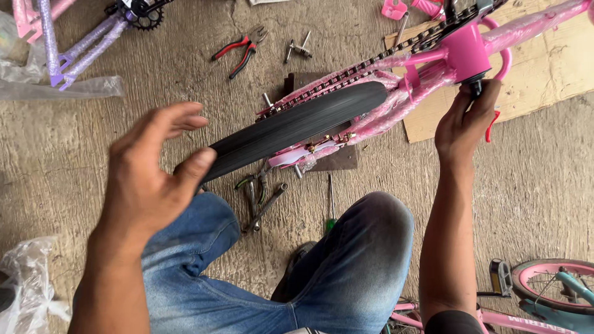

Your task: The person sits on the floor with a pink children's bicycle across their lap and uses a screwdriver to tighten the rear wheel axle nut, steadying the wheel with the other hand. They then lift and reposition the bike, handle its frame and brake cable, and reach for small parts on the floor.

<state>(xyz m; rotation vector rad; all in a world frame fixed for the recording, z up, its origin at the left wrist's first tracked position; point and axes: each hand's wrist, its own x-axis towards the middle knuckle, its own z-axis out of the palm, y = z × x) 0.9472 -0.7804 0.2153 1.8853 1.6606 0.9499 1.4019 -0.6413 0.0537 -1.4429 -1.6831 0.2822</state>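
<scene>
A black rear tyre (pixel 297 127) is lying across the middle of the frame, mounted in a pink bicycle frame (pixel 433 80) that is running from the centre toward the upper right, with a chain (pixel 365 65) stretching along its upper edge. The left hand (pixel 154 167) is hovering at the left of centre with its fingers spread wide, the thumb touching the tyre's lower left end and holding nothing. The right hand (pixel 464 117) is sitting at the upper right, its fingers closing around the dark axle stub (pixel 476 83) under the pink bottom bracket shell (pixel 467 52), so the tyre is spanning the space between the two hands. Below, the person's knees in blue jeans (pixel 346 260) are filling the lower middle of the frame. On the concrete floor (pixel 80 142), red-handled pliers (pixel 241 49) are lying at the upper centre, with more tools (pixel 263 201) and a green-handled screwdriver (pixel 331 207) resting just under the tyre. A purple bicycle frame (pixel 80 43) is occupying the upper left, a piece of cardboard (pixel 544 74) is lying under the pink frame at the upper right, and a pink-rimmed wheel (pixel 550 287) is showing at the lower right.
</scene>
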